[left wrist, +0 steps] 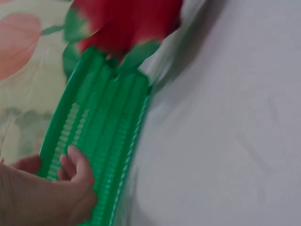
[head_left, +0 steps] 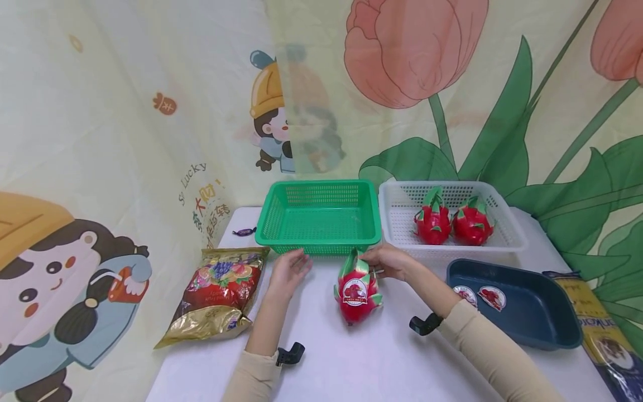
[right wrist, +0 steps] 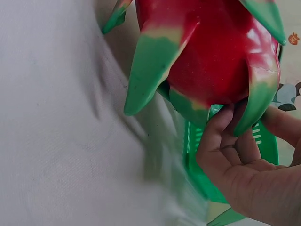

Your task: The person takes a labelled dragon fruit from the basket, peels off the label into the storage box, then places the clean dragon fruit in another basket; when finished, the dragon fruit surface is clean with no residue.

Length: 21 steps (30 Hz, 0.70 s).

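Note:
A red dragon fruit with green leaf tips and a round white-edged sticker on its side is at the middle of the table, leafy top towards the green basket. My right hand pinches its leafy end; in the right wrist view, thumb and fingers close about a green leaf. My left hand holds nothing, its fingers loosely bent, left of the fruit and before the green basket. The left wrist view is blurred but shows that hand apart from the fruit.
Two more dragon fruits sit in a white basket at the back right. A dark blue tray holds loose stickers. At left lie a candy bag and one purple wrapped candy. Another packet lies far right.

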Tool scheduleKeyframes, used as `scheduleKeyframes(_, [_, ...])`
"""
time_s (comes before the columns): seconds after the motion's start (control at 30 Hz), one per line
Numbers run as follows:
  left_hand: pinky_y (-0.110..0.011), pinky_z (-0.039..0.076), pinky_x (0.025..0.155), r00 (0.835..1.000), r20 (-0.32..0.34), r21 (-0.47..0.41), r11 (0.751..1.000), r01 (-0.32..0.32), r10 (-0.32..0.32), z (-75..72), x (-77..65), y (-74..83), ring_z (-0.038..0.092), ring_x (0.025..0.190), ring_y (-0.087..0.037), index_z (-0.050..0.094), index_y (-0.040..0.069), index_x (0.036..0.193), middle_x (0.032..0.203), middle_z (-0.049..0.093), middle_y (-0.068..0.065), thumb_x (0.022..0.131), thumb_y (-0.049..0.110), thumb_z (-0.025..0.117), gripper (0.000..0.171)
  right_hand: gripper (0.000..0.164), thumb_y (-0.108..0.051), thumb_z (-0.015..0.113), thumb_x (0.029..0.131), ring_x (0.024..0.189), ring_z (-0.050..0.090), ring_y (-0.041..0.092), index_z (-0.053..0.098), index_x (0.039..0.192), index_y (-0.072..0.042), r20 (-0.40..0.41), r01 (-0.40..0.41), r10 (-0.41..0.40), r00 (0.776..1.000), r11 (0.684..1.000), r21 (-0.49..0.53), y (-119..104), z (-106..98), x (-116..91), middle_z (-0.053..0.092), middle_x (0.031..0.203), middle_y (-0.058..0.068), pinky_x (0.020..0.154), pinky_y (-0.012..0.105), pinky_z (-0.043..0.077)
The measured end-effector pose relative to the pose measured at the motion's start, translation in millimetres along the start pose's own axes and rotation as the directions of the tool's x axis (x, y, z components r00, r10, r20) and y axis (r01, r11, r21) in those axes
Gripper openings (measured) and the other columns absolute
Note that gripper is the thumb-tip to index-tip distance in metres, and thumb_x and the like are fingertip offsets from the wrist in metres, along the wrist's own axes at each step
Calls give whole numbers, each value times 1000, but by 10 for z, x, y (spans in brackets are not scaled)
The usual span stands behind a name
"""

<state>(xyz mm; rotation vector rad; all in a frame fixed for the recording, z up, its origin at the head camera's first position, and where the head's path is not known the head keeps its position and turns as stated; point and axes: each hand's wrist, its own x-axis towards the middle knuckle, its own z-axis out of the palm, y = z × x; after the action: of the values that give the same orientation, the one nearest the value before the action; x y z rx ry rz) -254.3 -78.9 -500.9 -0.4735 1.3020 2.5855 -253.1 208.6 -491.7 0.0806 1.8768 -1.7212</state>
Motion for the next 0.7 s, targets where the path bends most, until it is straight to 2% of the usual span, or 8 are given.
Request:
scheduleKeyframes(0.07, [-49, 52, 108, 994, 103, 149, 988, 27, -43, 74, -6, -109, 65, 107, -26, 63, 2, 102, 107, 66, -12, 100, 3, 61, 3, 22, -24, 63, 103, 83, 67, 20, 72, 87, -12, -14, -4, 3, 1000, 1000, -6, 5, -1, 13, 75, 87, 3, 77, 33, 57])
scheduleKeyframes(0.1, [-49, 53, 107, 985, 154, 219, 975, 39, -74, 111, -1, -157, 66, 108, -27, 64, -1, 108, 111, 68, -15, 100, 4, 61, 10, 21, -24, 64, 102, 84, 67, 20, 72, 88, -11, -18, -7, 7, 1000, 1000, -8, 7, 1, 20, 75, 87, 3, 77, 33, 57])
scheduleKeyframes(0.17, [-47, 56, 103, 960, 246, 371, 928, 35, -134, 182, 15, -235, 68, 110, -27, 62, -6, 123, 120, 69, -20, 102, 9, 60, 25, 21, -25, 65, 102, 86, 67, 21, 72, 90, -10, -30, -14, 14, 999, 1000, -11, 13, 6, 36, 75, 90, 3, 79, 33, 57])
scheduleKeyframes(0.23, [-42, 58, 99, 931, 320, 492, 870, -7, -173, 249, 36, -293, 68, 111, -24, 57, -9, 134, 127, 69, -23, 104, 14, 58, 37, 20, -25, 66, 101, 88, 67, 22, 72, 93, -8, -37, -14, 13, 999, 1000, -14, 20, 12, 45, 74, 91, 4, 81, 35, 58])
scheduleKeyframes(0.33, [-31, 59, 91, 904, 381, 569, 820, -62, -196, 319, 79, -349, 68, 104, -17, 58, -11, 138, 123, 71, -18, 105, 14, 59, 41, 20, -23, 67, 101, 90, 69, 20, 73, 101, -4, -50, 13, -15, 999, 999, -31, 26, 18, 34, 74, 94, 3, 87, 39, 60])
scheduleKeyframes(0.4, [-26, 57, 89, 892, 409, 574, 814, -86, -194, 335, 96, -360, 67, 101, -13, 60, -11, 137, 120, 73, -14, 105, 11, 58, 39, 23, -21, 67, 101, 90, 70, 19, 73, 108, 0, -56, 43, -46, 997, 997, -64, 25, 20, 9, 74, 96, 4, 92, 44, 61])
scheduleKeyframes(0.5, [-24, 55, 93, 877, 434, 554, 829, -80, -205, 312, 99, -334, 66, 103, -11, 60, -12, 138, 123, 73, -12, 105, 5, 55, 37, 28, -17, 67, 101, 94, 72, 21, 73, 116, 5, -67, 85, -94, 993, 989, -122, 20, 20, -49, 76, 103, 9, 97, 51, 59])
scheduleKeyframes(0.7, [-34, 54, 106, 838, 492, 569, 816, -104, -236, 183, 124, -224, 68, 118, -19, 56, -11, 142, 136, 66, -22, 104, 0, 53, 40, 34, -17, 70, 100, 105, 72, 33, 70, 124, 7, -161, 172, -217, 963, 952, -254, -21, 15, -229, 74, 114, 18, 93, 48, 61])
